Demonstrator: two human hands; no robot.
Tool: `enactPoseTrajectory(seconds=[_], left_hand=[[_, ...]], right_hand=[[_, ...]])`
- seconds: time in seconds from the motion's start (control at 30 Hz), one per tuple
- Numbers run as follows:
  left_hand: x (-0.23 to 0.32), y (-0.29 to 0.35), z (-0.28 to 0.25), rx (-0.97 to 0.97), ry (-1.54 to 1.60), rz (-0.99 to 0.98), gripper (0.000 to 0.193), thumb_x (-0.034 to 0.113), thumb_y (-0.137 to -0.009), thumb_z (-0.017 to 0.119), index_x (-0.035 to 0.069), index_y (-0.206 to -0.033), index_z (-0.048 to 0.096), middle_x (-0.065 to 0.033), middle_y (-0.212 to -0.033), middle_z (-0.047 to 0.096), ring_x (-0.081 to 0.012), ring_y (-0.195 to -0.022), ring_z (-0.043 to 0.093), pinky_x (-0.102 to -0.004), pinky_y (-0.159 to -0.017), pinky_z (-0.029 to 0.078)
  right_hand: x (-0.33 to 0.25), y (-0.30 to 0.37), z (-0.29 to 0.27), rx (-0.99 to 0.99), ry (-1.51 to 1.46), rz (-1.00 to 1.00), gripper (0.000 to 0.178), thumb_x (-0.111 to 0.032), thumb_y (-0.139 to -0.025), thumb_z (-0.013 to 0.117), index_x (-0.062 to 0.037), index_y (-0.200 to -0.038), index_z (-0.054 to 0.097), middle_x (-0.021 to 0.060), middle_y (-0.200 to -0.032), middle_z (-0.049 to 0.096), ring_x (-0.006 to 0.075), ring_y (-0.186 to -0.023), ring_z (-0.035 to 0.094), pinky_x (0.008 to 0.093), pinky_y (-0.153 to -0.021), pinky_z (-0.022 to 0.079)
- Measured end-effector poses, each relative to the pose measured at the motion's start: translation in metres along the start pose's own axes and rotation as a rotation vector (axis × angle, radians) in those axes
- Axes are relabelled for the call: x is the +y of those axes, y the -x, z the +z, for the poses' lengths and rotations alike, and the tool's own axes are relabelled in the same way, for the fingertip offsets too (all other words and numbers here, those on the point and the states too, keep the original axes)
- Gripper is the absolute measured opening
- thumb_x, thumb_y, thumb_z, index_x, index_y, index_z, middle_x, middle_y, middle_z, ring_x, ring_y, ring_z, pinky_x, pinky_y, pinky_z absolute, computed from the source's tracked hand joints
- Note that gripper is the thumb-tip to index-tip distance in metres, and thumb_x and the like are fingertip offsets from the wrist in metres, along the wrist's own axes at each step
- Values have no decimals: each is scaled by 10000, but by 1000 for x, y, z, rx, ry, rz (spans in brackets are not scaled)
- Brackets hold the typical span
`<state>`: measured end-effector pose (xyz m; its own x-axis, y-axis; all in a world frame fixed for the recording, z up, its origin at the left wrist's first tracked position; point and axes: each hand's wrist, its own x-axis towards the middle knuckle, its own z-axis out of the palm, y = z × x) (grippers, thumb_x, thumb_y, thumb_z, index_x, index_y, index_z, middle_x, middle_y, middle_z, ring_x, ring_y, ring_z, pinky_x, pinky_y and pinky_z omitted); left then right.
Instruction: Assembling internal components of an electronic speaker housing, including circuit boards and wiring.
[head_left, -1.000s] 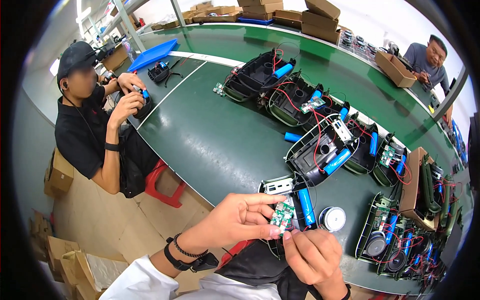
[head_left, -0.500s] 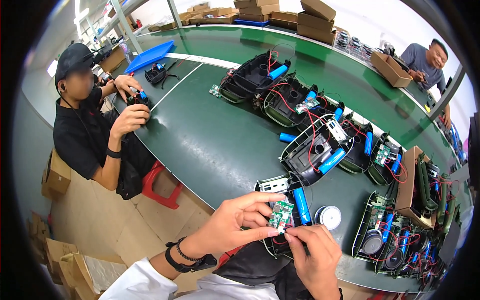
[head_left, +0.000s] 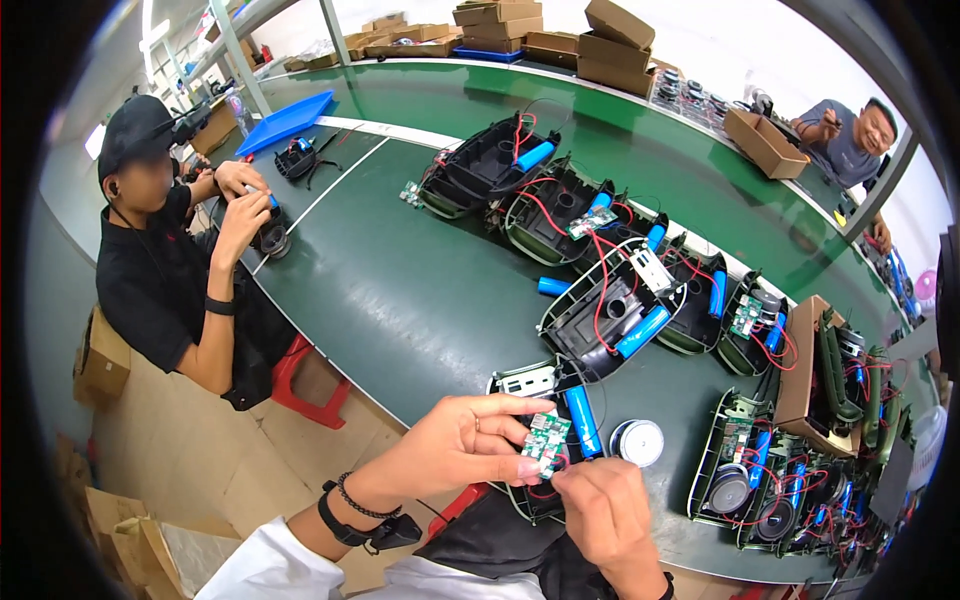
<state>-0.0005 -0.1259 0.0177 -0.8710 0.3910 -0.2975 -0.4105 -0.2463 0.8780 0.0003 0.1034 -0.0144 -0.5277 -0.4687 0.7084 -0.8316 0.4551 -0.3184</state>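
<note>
Circuit board (head_left: 547,440) is at lower ctr of frame, held up over the near shell. Big to small: green bench (head_left: 400,310) spans the frame; near shell (head_left: 527,382), w/ white panel, sits under the hands, lower ctr. L hand (head_left: 462,440) grips the board, thumb below, fingers above. R hand (head_left: 608,505) has fingertips drawn narrow at the board's lower R end; can't tell if they pinch anything. Red wire (head_left: 563,461) shows there, too small to trace. For good work, IMO: steady L grip on the rim, thumb off components, only light R fingertip force, no tug on the wire.

Edges/room: bench's near edge runs diag. from L of ctr down to lower ctr, close by the L wrist, so a dropped part could go over. Widest stretch of bench top is ctr-L, btwn near shell and co-worker (head_left: 150,250). R side is tight: next shell (head_left: 590,325) above, blue battery (head_left: 582,422) just R of the board, round speaker (head_left: 637,443) near the R hand's knuckles.
</note>
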Motion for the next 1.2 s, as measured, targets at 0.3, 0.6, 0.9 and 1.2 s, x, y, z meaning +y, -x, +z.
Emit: enactPoseTrajectory(seconds=[0.3, 0.6, 0.9, 1.2], left_hand=[[5, -4, -9, -80, -46, -57, 625, 12, -963, 725, -48, -1524, 456, -157, -1157, 702, -175, -980, 743, -276, -883, 603], [10, -5, -11, -91, -37, -80, 617, 5, -956, 731, -48, -1513, 472, -145, -1172, 693, -159, -993, 737, -262, -892, 593], [-2, 0, -3, -25, -77, 98, 655, -23, -936, 751, -24, -1527, 468, -85, -1141, 692, -65, -977, 675, -199, -841, 535], [-11, -1, 1, 52, -279, 261, 634, -36, -929, 747, 9, -1512, 504, -60, -1056, 661, -66, -953, 666, -217, -857, 550]], right_hand=[[0, -7, -6, 17, 21, -53, 302, 92, -740, 771, -17, -1011, 694, 81, -980, 672, 243, -823, 641, 359, -685, 549], [0, -11, -7, -32, 14, -75, 299, 93, -735, 773, -24, -1006, 719, 76, -994, 683, 238, -835, 649, 356, -702, 550], [-17, -17, -7, -28, -272, 348, 192, 27, -807, 820, -20, -972, 734, 90, -895, 728, 248, -786, 693, 333, -692, 555], [-23, -19, -3, -90, -169, 490, 185, 22, -825, 803, -17, -969, 694, 95, -899, 709, 270, -777, 658, 363, -694, 534]])
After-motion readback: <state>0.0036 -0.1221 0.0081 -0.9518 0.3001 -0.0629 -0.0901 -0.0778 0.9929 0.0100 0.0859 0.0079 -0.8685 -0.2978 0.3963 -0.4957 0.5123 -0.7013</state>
